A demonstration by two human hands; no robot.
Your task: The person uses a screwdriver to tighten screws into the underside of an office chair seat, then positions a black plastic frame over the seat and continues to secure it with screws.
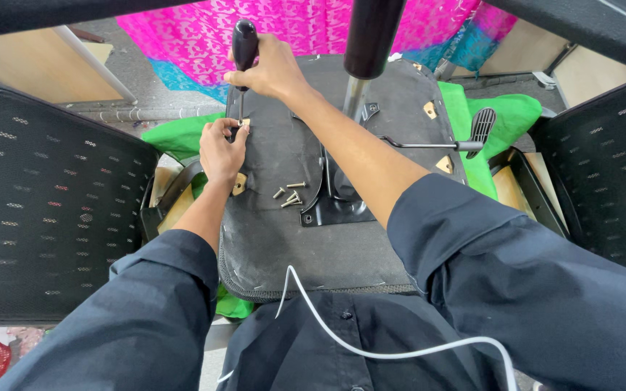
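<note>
Right hand (269,69) fingers clamped on screwdriver (243,49), driving a screw which left hand (220,148) fingers pinch on seat underside (269,224); spare screws (290,194) just below.

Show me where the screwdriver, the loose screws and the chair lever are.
screwdriver (244,45), head view, on its black handle above the right hand's grip.
loose screws (290,195), head view, middle of the small pile on the seat underside.
chair lever (481,124), head view, on its black paddle end.
</note>
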